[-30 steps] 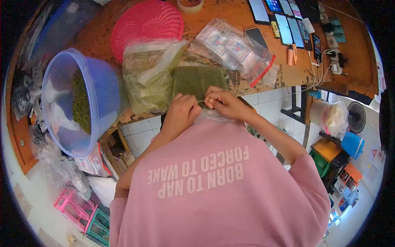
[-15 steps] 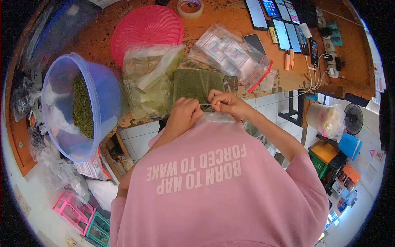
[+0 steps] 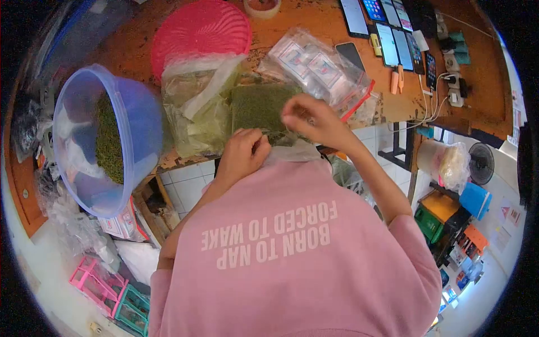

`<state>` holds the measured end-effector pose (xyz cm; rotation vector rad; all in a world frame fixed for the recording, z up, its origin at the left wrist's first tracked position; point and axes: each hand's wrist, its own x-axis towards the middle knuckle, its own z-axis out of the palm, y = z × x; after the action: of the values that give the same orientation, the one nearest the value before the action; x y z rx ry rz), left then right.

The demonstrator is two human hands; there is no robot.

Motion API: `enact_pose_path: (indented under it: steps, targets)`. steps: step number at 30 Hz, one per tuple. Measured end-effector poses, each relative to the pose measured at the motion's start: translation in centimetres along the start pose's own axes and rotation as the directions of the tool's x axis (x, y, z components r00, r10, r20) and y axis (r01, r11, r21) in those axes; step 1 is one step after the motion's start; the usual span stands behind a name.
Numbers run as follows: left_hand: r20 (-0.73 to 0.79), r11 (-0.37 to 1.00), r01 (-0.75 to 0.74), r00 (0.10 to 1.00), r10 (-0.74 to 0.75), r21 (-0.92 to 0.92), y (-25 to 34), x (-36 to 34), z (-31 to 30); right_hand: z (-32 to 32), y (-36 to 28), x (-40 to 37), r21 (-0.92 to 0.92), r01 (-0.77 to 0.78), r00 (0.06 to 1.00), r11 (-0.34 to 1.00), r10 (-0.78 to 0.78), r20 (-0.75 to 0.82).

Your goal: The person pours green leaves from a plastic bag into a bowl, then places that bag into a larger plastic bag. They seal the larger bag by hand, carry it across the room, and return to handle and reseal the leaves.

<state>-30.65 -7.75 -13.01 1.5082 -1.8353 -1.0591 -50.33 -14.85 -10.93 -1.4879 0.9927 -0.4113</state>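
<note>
A clear plastic bag packed flat with green dried herb [image 3: 258, 104] lies at the table's near edge, its loose plastic end towards my shirt. My left hand [image 3: 245, 153] is closed at the bag's near left corner, fingertips partly hidden against the plastic. Above the bag's right side my right hand [image 3: 314, 122] is raised, its fingers curled in towards the thumb; whatever they may pinch is too small to make out. Left of the packed bag is a larger clear bag of paler green material [image 3: 193, 126], with a whitish folded strip across it.
A blue translucent tub [image 3: 130, 143] with green herb stands at left. Behind are a pink plastic basket [image 3: 202, 31] and a tape roll [image 3: 262, 7]. A zip bag with labelled packets [image 3: 323, 70], several phones [image 3: 386, 45] and charging cables [image 3: 429, 109] lie to the right.
My hands were together at the bag's near edge, with a thin pale line between them. The right hand has lifted away, up and to the right; the left has shifted slightly left.
</note>
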Motion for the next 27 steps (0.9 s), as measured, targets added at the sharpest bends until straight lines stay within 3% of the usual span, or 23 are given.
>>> enact_pose_path:
  steps: [1,2,3,4,6,10,16,18,19,24,27]
  targets:
    - [0.004,1.000,-0.010,1.000,0.009,0.018,0.1,0.1,-0.1,0.2,-0.9,0.2,-0.206,0.069,0.996,0.976,-0.056,0.069]
    - [0.036,0.997,0.072,0.997,-0.072,0.002,0.6,0.2,-0.3,0.4,-1.3,0.3,-0.399,0.148,0.984,0.905,-0.095,0.149]
    - [0.064,0.988,0.153,0.986,-0.153,-0.010,1.3,0.4,-0.6,1.0,-0.5,0.7,-0.424,0.244,0.963,0.872,-0.166,0.213]
    - [0.090,0.972,0.236,0.968,-0.233,-0.019,1.7,0.6,-0.8,1.1,-0.1,0.7,-0.436,0.207,0.967,0.876,-0.114,0.229]
    - [0.101,0.987,0.145,0.983,-0.151,0.069,1.7,0.8,-1.0,1.4,-0.1,0.8,-0.462,0.135,0.964,0.877,-0.008,0.266]
    - [0.129,0.974,-0.079,0.990,0.052,0.213,0.2,1.1,-1.0,1.2,0.3,1.1,-0.429,0.142,0.955,0.892,-0.009,0.298]
    - [0.287,0.937,-0.088,0.958,-0.013,0.337,1.0,1.8,-1.4,2.5,1.2,0.3,-0.570,0.242,0.961,0.785,-0.113,0.253]
    - [0.262,0.923,-0.182,0.961,0.092,0.340,0.4,1.8,-0.8,2.6,1.2,0.3,-0.583,0.283,0.949,0.761,-0.136,0.284]
    - [0.250,0.912,-0.228,0.957,0.146,0.342,0.0,1.7,-0.5,2.8,1.5,0.0,-0.575,0.264,0.960,0.775,-0.154,0.233]
    - [0.159,0.985,-0.050,0.987,0.024,0.166,-0.9,0.0,-0.3,3.6,3.1,-1.4,-0.462,0.118,0.980,0.879,-0.178,-0.088]
    - [0.055,0.997,0.048,0.997,-0.052,0.062,-0.9,-0.5,-0.3,3.7,3.9,-1.8,-0.257,-0.037,0.969,0.966,-0.029,-0.247]
